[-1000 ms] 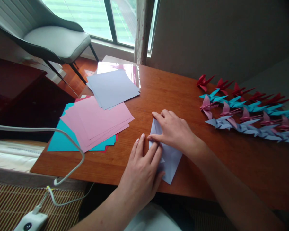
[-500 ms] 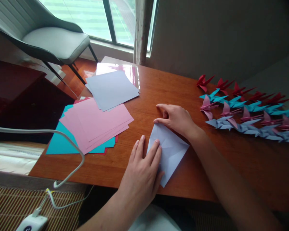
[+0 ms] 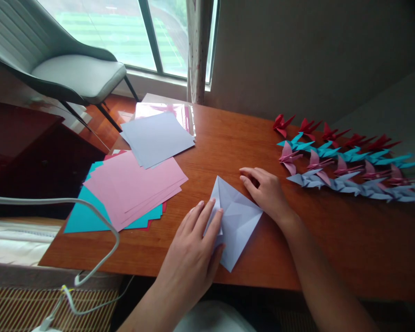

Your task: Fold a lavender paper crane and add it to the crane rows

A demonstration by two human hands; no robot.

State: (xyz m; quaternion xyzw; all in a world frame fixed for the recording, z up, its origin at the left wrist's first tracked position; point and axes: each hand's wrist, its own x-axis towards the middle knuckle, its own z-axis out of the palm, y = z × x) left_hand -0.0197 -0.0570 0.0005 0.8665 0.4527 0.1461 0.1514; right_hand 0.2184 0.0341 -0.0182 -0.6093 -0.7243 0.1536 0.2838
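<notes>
Pressing folded paper (image 3: 238,220) | left hand (image 3: 192,252) fingers flat on it | right hand (image 3: 268,191) released, just beside

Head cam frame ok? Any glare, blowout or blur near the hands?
Head view: window washed out; head view: pink glare on the glossy sheet near it; head view: pale folded paper, left hand and right hand sharp, softly lit, no hard shadows; head view: the picture's right corners go dark.
</notes>
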